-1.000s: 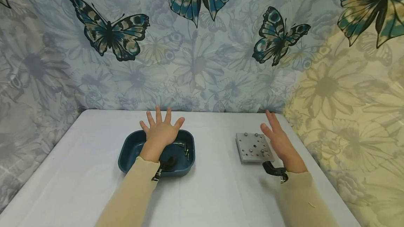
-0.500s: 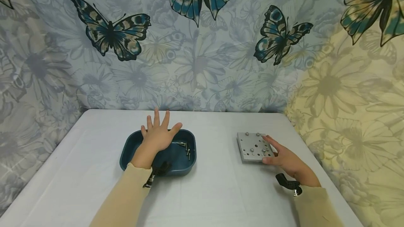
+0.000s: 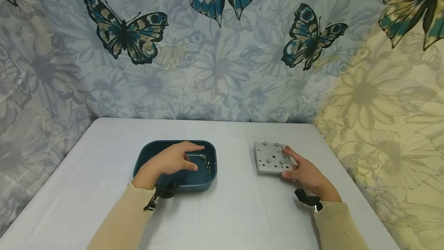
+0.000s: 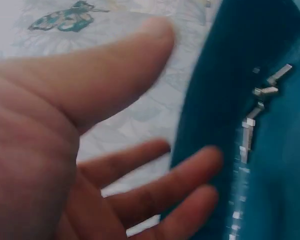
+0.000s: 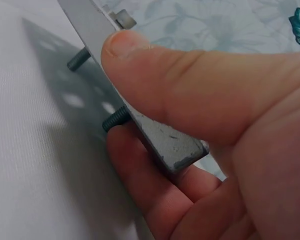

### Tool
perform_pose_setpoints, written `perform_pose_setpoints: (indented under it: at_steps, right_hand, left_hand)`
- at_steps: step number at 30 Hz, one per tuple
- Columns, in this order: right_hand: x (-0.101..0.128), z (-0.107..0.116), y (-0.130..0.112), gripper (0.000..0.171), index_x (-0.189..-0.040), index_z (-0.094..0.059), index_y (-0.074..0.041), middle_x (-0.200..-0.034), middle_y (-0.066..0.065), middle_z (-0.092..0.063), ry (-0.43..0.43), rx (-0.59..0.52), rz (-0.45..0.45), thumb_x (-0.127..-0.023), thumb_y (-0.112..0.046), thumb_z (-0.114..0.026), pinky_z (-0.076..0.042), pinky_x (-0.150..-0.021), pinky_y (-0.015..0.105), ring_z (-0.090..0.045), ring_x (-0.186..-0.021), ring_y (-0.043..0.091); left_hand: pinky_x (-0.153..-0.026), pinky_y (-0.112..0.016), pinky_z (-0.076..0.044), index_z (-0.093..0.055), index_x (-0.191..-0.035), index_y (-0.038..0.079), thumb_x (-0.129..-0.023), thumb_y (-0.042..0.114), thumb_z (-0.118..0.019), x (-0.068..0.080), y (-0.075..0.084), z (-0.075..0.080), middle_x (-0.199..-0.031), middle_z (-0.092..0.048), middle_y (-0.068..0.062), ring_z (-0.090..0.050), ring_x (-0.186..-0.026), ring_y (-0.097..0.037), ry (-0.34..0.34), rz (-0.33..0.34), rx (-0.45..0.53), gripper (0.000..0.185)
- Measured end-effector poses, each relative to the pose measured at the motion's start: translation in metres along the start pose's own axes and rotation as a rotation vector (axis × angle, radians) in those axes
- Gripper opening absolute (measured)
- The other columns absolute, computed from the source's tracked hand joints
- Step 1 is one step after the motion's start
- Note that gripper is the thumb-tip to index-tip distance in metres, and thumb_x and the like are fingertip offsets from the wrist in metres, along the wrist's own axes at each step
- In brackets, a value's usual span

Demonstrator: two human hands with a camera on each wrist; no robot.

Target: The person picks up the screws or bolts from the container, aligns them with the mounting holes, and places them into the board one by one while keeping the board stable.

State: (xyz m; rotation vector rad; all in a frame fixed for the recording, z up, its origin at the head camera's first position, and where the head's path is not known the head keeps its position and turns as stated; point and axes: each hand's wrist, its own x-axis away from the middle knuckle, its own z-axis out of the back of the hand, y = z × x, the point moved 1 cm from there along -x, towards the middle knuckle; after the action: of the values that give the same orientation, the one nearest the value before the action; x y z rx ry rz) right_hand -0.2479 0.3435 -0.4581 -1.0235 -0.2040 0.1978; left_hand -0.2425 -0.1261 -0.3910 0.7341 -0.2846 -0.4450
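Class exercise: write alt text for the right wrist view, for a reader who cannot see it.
A right hand pinches the edge of a grey metal plate, thumb on top and fingers beneath. Two dark screw ends stick out under the plate above a white table.

There are 1 blue tray (image 3: 145,156), 1 metal plate (image 3: 268,158), 1 table (image 3: 236,211) and 2 hands.

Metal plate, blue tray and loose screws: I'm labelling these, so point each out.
metal plate (image 3: 268,158), head view, its holed top face.
blue tray (image 3: 194,181), head view, its near wall.
loose screws (image 3: 206,163), head view, the cluster's middle.
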Motion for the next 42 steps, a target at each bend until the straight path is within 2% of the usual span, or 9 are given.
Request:
perform_pose_setpoints:
  at_steps: [3,7,11,15,25,28,31,36,42]
  right_hand:
    - [-0.004,-0.002,0.000,0.103,-0.158,-0.028,-0.011,-0.166,0.001,-0.004,0.000,0.023,-0.006,-0.076,-0.022,-0.088,-0.031,-0.112,0.038,-0.014,-0.148,0.033]
    - [-0.006,-0.004,0.000,0.103,-0.158,-0.028,-0.010,-0.166,0.001,-0.004,-0.006,0.005,0.001,-0.075,-0.022,-0.088,-0.020,-0.113,0.057,-0.010,-0.149,0.034]
    - [-0.007,-0.007,0.000,0.102,-0.158,-0.028,-0.009,-0.166,0.002,-0.004,-0.009,0.008,0.016,-0.076,-0.022,-0.087,-0.018,-0.113,0.059,-0.008,-0.149,0.034]
    - [-0.008,-0.009,0.000,0.102,-0.158,-0.029,-0.012,-0.166,-0.002,-0.005,-0.007,0.005,0.007,-0.076,-0.024,-0.088,-0.019,-0.114,0.057,-0.009,-0.149,0.031]
    - [-0.010,-0.012,0.001,0.103,-0.158,-0.030,-0.011,-0.165,-0.004,-0.006,0.004,-0.032,-0.003,-0.074,-0.022,-0.089,-0.018,-0.115,0.055,-0.010,-0.149,0.030]
    - [-0.008,-0.014,-0.001,0.103,-0.158,-0.031,-0.012,-0.165,-0.004,-0.007,0.003,-0.044,-0.002,-0.073,-0.021,-0.089,-0.020,-0.115,0.051,-0.012,-0.149,0.030]
    - [-0.008,-0.016,-0.004,0.102,-0.157,-0.032,-0.014,-0.165,-0.005,-0.008,0.001,-0.027,0.000,-0.074,-0.022,-0.089,-0.026,-0.113,0.035,-0.013,-0.148,0.028]
    - [-0.007,-0.021,-0.006,0.100,-0.157,-0.034,-0.014,-0.165,-0.003,-0.009,0.001,-0.019,0.022,-0.073,-0.020,-0.089,-0.026,-0.097,0.007,-0.010,-0.149,0.029]
    - [-0.010,-0.024,-0.004,0.101,-0.157,-0.033,-0.012,-0.165,-0.002,-0.008,-0.001,-0.080,0.042,-0.073,-0.015,-0.089,-0.031,-0.094,0.006,-0.015,-0.148,0.028]
  left_hand:
    - [-0.080,-0.033,-0.053,-0.062,-0.139,0.021,-0.087,0.018,-0.080,-0.006,-0.003,-0.007,-0.152,-0.042,-0.004,-0.065,-0.101,-0.018,-0.071,-0.057,0.001,0.054]
    - [-0.083,-0.034,-0.052,-0.071,-0.128,0.017,-0.087,0.013,-0.078,-0.015,-0.006,-0.017,-0.152,-0.042,-0.003,-0.065,-0.107,-0.024,-0.111,-0.131,-0.018,0.041]
    - [-0.087,-0.038,-0.051,-0.075,-0.120,0.015,-0.087,0.011,-0.078,-0.024,-0.010,-0.026,-0.147,-0.048,-0.005,-0.056,-0.122,-0.027,-0.093,-0.172,-0.069,0.033]
    - [-0.096,-0.041,-0.048,-0.077,-0.115,0.015,-0.087,0.009,-0.078,-0.031,-0.018,-0.034,-0.142,-0.054,-0.004,-0.047,-0.132,-0.028,-0.065,-0.169,-0.109,0.028]
    - [-0.103,-0.043,-0.044,-0.079,-0.110,0.014,-0.087,0.007,-0.077,-0.040,-0.028,-0.042,-0.133,-0.062,-0.001,-0.054,-0.126,-0.025,-0.030,-0.239,-0.250,0.025]
    - [-0.103,-0.041,-0.044,-0.078,-0.111,0.017,-0.088,0.009,-0.076,-0.040,-0.030,-0.043,-0.133,-0.062,0.002,-0.054,-0.126,-0.023,-0.025,-0.242,-0.302,0.025]
    - [-0.103,-0.041,-0.044,-0.077,-0.115,0.017,-0.089,0.011,-0.075,-0.040,-0.029,-0.044,-0.134,-0.062,0.003,-0.055,-0.125,-0.022,-0.022,-0.256,-0.361,0.026]
    - [-0.100,-0.041,-0.047,-0.075,-0.119,0.014,-0.091,0.011,-0.074,-0.037,-0.023,-0.045,-0.134,-0.061,-0.001,-0.057,-0.123,-0.022,-0.014,-0.313,-0.459,0.028]
    - [-0.096,-0.037,-0.049,-0.076,-0.117,0.015,-0.089,0.010,-0.076,-0.034,-0.019,-0.046,-0.130,-0.062,0.000,-0.061,-0.116,-0.019,0.020,-0.381,-0.546,0.028]
